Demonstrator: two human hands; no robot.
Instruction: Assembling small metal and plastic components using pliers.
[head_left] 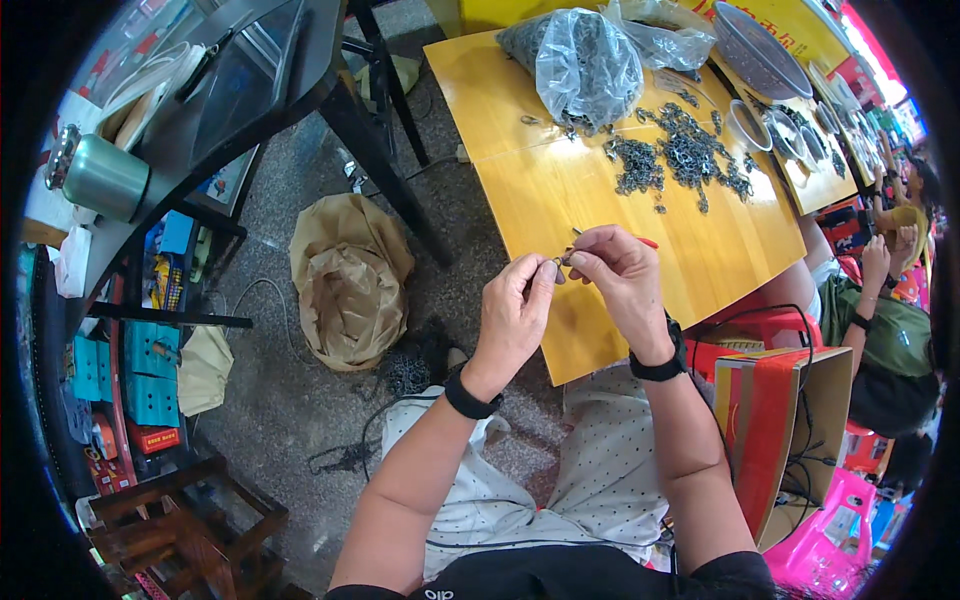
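Observation:
My left hand point(518, 312) and my right hand point(622, 285) meet just past the table's near-left edge. Thumb and forefinger of each are pinched together on a small dark metal piece point(562, 262), whose exact kind is too small to make out. Behind my right hand a red tip point(649, 243) shows, perhaps the end of a thin tool; the fingers hide most of it. Beyond the hands, a loose pile of small dark metal links or clasps point(695, 150) lies on the yellow wooden table point(520, 190), with a smaller pile point(636, 165) beside it.
A clear plastic bag point(590, 70) full of similar dark pieces stands at the table's far side. Plastic tubs point(748, 125) and a grey basin point(762, 50) sit to its right. An open brown paper bag point(350, 285) is on the floor; a cardboard box point(765, 430) stands right of me.

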